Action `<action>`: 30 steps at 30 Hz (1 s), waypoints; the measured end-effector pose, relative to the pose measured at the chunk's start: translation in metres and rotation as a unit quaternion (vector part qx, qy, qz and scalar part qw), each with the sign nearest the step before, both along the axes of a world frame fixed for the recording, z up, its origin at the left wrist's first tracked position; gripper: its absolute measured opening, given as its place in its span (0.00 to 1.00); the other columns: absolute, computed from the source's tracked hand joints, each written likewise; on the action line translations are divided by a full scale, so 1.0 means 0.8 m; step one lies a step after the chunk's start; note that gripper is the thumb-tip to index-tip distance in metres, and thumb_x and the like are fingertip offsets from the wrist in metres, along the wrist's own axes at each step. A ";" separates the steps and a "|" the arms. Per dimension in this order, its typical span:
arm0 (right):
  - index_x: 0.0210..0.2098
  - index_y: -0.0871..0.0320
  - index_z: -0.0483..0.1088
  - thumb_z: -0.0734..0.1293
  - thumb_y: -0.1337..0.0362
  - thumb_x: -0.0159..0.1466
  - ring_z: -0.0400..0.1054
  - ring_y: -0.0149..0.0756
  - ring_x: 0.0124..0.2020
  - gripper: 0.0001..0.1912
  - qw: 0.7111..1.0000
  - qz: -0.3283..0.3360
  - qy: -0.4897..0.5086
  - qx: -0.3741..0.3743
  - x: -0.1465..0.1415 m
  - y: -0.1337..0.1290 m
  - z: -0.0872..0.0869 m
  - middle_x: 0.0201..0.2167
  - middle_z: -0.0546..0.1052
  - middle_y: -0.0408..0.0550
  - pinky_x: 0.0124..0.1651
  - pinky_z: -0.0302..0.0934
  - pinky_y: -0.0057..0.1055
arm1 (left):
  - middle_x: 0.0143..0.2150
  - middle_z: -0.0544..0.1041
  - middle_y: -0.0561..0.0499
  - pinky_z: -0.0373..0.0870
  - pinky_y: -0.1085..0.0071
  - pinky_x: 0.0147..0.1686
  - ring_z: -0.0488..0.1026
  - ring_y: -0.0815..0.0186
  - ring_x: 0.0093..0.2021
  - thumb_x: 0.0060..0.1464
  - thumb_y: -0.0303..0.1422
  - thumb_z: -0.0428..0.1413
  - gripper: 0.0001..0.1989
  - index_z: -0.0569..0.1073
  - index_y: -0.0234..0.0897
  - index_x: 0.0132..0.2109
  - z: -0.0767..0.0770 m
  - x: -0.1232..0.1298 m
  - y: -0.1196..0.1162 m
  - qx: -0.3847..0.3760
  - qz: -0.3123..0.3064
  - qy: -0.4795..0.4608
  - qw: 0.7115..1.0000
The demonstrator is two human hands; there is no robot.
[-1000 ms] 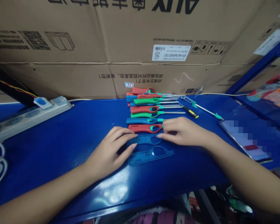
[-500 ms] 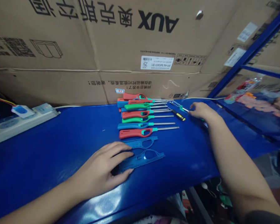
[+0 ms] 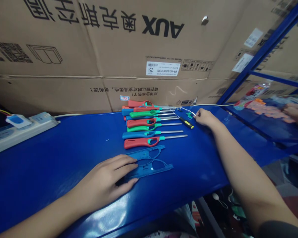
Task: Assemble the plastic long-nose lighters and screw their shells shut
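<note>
Left hand [image 3: 106, 178], fingers apart, rests at two blue shells [image 3: 141, 171] on the table [image 3: 64, 158], probably steadying them; right hand [image 3: 205, 118], fingertips clamped on a rod [image 3: 193, 114] near the screwdriver [image 3: 186, 123], likely for control; lighters [image 3: 139, 143] roughly parallel beyond shells, presumably for order.

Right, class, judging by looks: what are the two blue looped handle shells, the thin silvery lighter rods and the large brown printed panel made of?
Two blue looped handle shells: probably semi-matt moulded plastic, given their thin edges.
Thin silvery rods: likely smooth metal, from their bright sheen.
Large brown printed panel: apparently matt cardboard, with visible creases.
</note>
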State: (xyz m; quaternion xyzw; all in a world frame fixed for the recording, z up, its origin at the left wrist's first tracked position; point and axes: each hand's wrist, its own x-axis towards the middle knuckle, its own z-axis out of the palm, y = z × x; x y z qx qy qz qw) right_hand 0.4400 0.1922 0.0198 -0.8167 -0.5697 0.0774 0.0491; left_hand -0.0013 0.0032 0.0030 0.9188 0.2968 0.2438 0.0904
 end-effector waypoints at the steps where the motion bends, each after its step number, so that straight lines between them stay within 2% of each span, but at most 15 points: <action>1: 0.57 0.58 0.69 0.67 0.56 0.70 0.72 0.41 0.51 0.19 1.000 -0.003 0.005 0.012 0.000 0.000 0.000 0.55 0.74 0.53 0.52 0.71 0.45 | 0.51 0.81 0.45 0.80 0.63 0.51 0.78 0.59 0.53 0.65 0.35 0.58 0.15 0.77 0.39 0.56 0.000 0.000 0.000 0.000 0.001 0.000 1.000; 8: 0.55 0.58 0.70 0.67 0.56 0.70 0.73 0.39 0.48 0.18 0.994 0.001 0.040 0.100 0.000 -0.002 0.000 0.53 0.75 0.51 0.50 0.71 0.43 | 0.50 0.81 0.44 0.80 0.61 0.50 0.78 0.58 0.52 0.66 0.34 0.56 0.13 0.76 0.37 0.55 0.002 0.001 0.000 0.006 0.008 0.009 1.000; 14: 0.40 0.58 0.70 0.67 0.65 0.65 0.70 0.40 0.35 0.05 0.976 0.019 0.074 0.205 -0.009 -0.009 0.007 0.34 0.76 0.50 0.43 0.65 0.37 | 0.50 0.80 0.44 0.79 0.62 0.50 0.78 0.58 0.51 0.66 0.34 0.57 0.13 0.77 0.36 0.54 0.001 -0.002 0.003 0.007 0.023 0.011 1.000; 17: 0.38 0.56 0.66 0.65 0.65 0.63 0.68 0.40 0.33 0.04 0.958 0.046 0.103 0.263 -0.022 -0.014 0.019 0.33 0.75 0.51 0.42 0.64 0.36 | 0.48 0.80 0.44 0.78 0.62 0.50 0.78 0.58 0.50 0.66 0.34 0.57 0.12 0.77 0.36 0.53 0.003 -0.002 0.004 -0.004 0.025 0.007 1.000; 21: 0.39 0.54 0.64 0.63 0.60 0.65 0.68 0.36 0.32 0.06 0.930 0.136 0.163 0.300 -0.050 -0.030 0.034 0.35 0.75 0.49 0.38 0.64 0.33 | 0.47 0.80 0.43 0.78 0.62 0.50 0.78 0.58 0.49 0.65 0.35 0.57 0.11 0.77 0.36 0.51 0.006 -0.002 0.004 -0.002 0.028 0.009 1.000; 24: 0.39 0.53 0.64 0.64 0.57 0.65 0.69 0.35 0.34 0.08 0.906 0.221 0.204 0.299 -0.078 -0.051 0.042 0.36 0.74 0.47 0.40 0.65 0.32 | 0.47 0.80 0.43 0.78 0.61 0.50 0.78 0.57 0.49 0.65 0.36 0.57 0.11 0.77 0.35 0.50 0.008 -0.003 0.005 -0.002 0.037 0.019 0.999; 27: 0.39 0.53 0.64 0.66 0.55 0.65 0.67 0.33 0.31 0.10 0.867 0.355 0.244 0.250 -0.108 -0.078 0.043 0.33 0.72 0.44 0.36 0.63 0.30 | 0.46 0.80 0.43 0.78 0.61 0.48 0.77 0.58 0.48 0.65 0.36 0.57 0.12 0.77 0.34 0.50 0.008 -0.006 0.007 -0.013 0.051 0.038 0.998; 30: 0.38 0.54 0.64 0.67 0.57 0.66 0.62 0.30 0.27 0.09 0.841 0.466 0.220 0.168 -0.136 -0.099 0.033 0.28 0.70 0.40 0.30 0.58 0.27 | 0.47 0.80 0.43 0.77 0.60 0.49 0.77 0.57 0.48 0.66 0.37 0.57 0.12 0.76 0.34 0.50 0.007 -0.009 0.009 -0.012 0.056 0.046 0.997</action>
